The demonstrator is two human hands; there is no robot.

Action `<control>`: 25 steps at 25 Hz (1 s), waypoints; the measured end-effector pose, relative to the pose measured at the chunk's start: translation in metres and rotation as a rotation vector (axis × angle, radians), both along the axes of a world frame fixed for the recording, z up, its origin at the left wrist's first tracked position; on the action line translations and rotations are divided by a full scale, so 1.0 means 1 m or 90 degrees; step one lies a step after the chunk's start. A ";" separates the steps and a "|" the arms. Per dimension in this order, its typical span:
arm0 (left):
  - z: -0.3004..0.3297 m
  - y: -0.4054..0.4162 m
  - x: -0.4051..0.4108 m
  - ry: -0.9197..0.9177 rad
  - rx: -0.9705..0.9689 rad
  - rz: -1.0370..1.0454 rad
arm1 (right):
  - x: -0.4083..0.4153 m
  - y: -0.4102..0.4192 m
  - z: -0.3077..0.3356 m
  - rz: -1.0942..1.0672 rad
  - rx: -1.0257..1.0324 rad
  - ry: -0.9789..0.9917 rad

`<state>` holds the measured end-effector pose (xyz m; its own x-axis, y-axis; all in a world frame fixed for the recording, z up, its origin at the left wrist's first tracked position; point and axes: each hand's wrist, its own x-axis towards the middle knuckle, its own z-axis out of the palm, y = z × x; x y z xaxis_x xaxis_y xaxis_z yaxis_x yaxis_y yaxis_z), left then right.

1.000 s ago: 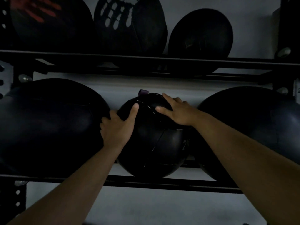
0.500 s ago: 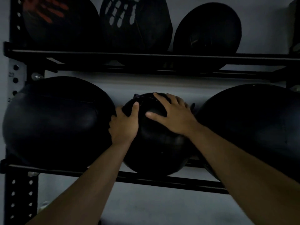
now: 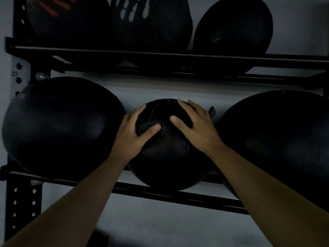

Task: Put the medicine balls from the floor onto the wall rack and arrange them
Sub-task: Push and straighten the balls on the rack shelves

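A small black medicine ball point(image 3: 167, 157) rests on the lower rails of the black wall rack point(image 3: 178, 195), between two much larger black balls. My left hand point(image 3: 133, 134) grips its upper left side, thumb across the front. My right hand point(image 3: 195, 127) lies spread on its upper right side. A purple tag point(image 3: 212, 111) sticks out behind my right fingers. The large left ball point(image 3: 58, 125) touches my left hand's back. The large right ball point(image 3: 277, 139) is partly hidden by my right forearm.
The upper shelf point(image 3: 178, 57) holds three more black balls: one with a red handprint point(image 3: 67, 20), one with a white handprint point(image 3: 151, 22), one plain point(image 3: 233, 31). A perforated upright point(image 3: 23, 202) stands at the left. Grey wall shows behind the rack.
The small ball has been turned under both hands; its seams now face front and the purple tag has shifted from the top to the right. My thumbs have moved down across its front.
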<state>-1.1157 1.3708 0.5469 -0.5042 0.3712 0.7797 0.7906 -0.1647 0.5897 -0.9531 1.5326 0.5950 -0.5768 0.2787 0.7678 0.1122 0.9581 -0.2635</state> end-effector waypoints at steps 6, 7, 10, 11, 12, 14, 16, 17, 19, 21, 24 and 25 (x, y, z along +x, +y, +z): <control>0.072 0.011 0.007 -0.105 -0.111 0.028 | -0.014 0.012 0.067 0.064 -0.238 -0.152; 0.082 0.011 0.004 -0.130 -0.147 0.021 | -0.019 0.010 0.069 0.049 -0.247 -0.134; 0.086 0.008 -0.001 -0.132 -0.204 0.030 | -0.022 -0.005 0.047 -0.015 -0.220 0.045; 0.079 0.007 0.001 -0.119 -0.199 0.044 | -0.016 -0.011 0.031 -0.022 -0.199 0.092; 0.072 0.007 0.005 -0.107 -0.181 0.064 | -0.009 -0.018 0.013 -0.031 -0.165 0.102; 0.053 0.005 0.011 -0.114 -0.079 0.036 | 0.006 -0.031 -0.017 -0.068 -0.096 0.067; 0.030 0.001 0.017 -0.052 0.026 -0.025 | 0.011 -0.034 -0.023 -0.087 -0.087 0.049; 0.018 -0.002 0.020 0.000 0.017 -0.016 | 0.011 -0.033 -0.020 -0.095 -0.096 0.032; 0.010 -0.004 0.020 0.044 -0.049 0.033 | 0.007 -0.027 -0.012 -0.110 -0.115 -0.022; 0.032 0.001 0.017 0.042 -0.100 0.064 | 0.002 -0.014 0.009 -0.099 -0.167 -0.052; 0.084 0.011 0.015 -0.021 -0.185 0.032 | -0.005 -0.008 0.045 -0.064 -0.275 -0.070; 0.092 0.013 0.013 -0.036 -0.201 0.017 | -0.007 -0.009 0.049 -0.067 -0.291 -0.063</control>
<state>-1.1027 1.3838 0.6386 -0.5562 0.5767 0.5984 0.7570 0.0546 0.6511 -0.9606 1.5235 0.6438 -0.5918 0.6358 0.4954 0.2480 0.7285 -0.6386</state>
